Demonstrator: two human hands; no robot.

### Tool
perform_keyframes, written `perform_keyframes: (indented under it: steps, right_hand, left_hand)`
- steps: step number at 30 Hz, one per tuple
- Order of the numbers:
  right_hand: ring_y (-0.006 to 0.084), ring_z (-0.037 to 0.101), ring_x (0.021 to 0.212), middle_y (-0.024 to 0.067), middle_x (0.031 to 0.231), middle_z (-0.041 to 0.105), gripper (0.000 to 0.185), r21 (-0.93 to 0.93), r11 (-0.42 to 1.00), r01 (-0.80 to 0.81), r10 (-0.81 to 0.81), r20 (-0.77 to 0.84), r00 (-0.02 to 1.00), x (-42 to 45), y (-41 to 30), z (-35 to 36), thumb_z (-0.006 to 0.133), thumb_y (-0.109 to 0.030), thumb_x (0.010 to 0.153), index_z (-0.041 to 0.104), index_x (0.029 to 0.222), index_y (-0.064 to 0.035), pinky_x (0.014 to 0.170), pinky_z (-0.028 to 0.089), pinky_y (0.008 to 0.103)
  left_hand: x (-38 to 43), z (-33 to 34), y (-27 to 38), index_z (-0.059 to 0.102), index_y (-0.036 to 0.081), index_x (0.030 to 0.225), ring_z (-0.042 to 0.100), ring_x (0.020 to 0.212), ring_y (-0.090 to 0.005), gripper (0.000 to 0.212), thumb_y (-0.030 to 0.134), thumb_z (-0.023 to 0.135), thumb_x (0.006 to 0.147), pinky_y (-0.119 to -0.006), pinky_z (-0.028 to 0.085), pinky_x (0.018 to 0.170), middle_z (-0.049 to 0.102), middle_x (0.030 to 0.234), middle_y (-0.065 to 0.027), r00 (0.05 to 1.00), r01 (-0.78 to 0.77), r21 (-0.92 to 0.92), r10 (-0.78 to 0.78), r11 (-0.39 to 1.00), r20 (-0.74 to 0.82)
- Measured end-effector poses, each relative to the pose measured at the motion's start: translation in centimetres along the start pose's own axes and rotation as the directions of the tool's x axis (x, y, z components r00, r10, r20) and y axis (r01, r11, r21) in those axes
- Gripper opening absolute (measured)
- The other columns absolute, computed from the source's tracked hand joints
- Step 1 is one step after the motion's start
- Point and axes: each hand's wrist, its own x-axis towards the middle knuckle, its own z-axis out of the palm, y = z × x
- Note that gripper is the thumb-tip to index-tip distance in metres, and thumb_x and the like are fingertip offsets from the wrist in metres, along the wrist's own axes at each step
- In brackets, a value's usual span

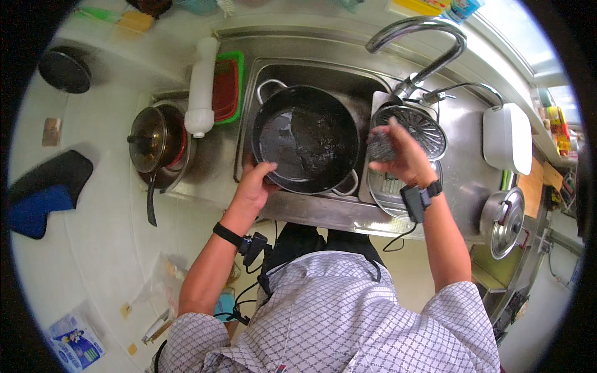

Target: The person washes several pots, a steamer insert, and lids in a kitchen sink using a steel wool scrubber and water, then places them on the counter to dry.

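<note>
A dark two-handled pot (322, 135), wet inside, rests over the sink basin (280, 70). My left hand (256, 184) grips its near-left rim, with the thumb on top of the edge. Right of the pot, my right hand (401, 151) holds a grey mesh scouring pad (381, 145) between thumb and fingers. Behind that hand a dark ribbed oval rack or strainer (422, 128) lies over the drainboard. Partly under my right wrist is a glass lid (387, 193). The chrome faucet (419, 23) arches above, its spout away from the pot.
Left of the sink stand a lidded frying pan (149, 135), a white filter cylinder (200, 88) and a red basket in a green tray (240, 84). At the right are a white container (507, 139) and a lidded steel pot (503, 224). Cables hang from both wrist devices.
</note>
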Motion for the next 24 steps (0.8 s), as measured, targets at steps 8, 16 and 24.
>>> perform_keyframes:
  steps: [8, 16, 24]
  right_hand:
    - [0.0325, 0.063, 0.106, 0.0177, 0.111, 0.064, 0.046, -0.801, 0.377, 0.465, -0.268, 0.386, 0.883, 6.2, 7.2, 4.6, 0.057, 0.008, 0.075, 0.057, 0.120, -0.0003, 0.093, 0.052, 0.0382]
    - [0.0401, 0.067, 0.090, 0.0240, 0.100, 0.065, 0.022, -0.814, -0.444, 0.375, -0.169, 0.487, 0.857, 10.4, 7.5, 4.9, 0.058, -0.006, 0.084, 0.063, 0.104, -0.0013, 0.073, 0.056, 0.0459]
    - [0.0407, 0.067, 0.092, 0.0255, 0.092, 0.069, 0.026, -0.928, -0.307, 0.209, -0.244, 0.289, 0.926, 13.1, 6.3, 5.3, 0.060, -0.012, 0.084, 0.063, 0.107, -0.0002, 0.078, 0.055, 0.0476]
  left_hand:
    - [-1.9, 1.4, -0.6, 0.043, 0.012, 0.136, 0.060, 0.108, -0.0243, 0.060, 0.009, 0.064, 0.080, -0.046, 0.057, 0.084, 0.056, 0.123, -0.0089, 0.999, -0.024, -0.012, 0.024, 1.000, 0.026]
    - [-1.3, 1.2, -1.1, 0.040, 0.012, 0.140, 0.059, 0.111, -0.0255, 0.064, 0.006, 0.063, 0.081, -0.046, 0.058, 0.084, 0.055, 0.123, -0.0095, 0.992, -0.076, -0.091, 0.085, 0.993, 0.093]
    - [-2.1, 2.6, -0.5, 0.048, 0.013, 0.134, 0.060, 0.108, -0.0225, 0.052, 0.008, 0.064, 0.084, -0.041, 0.055, 0.088, 0.059, 0.122, -0.0057, 0.989, -0.139, -0.020, 0.140, 0.990, 0.041]
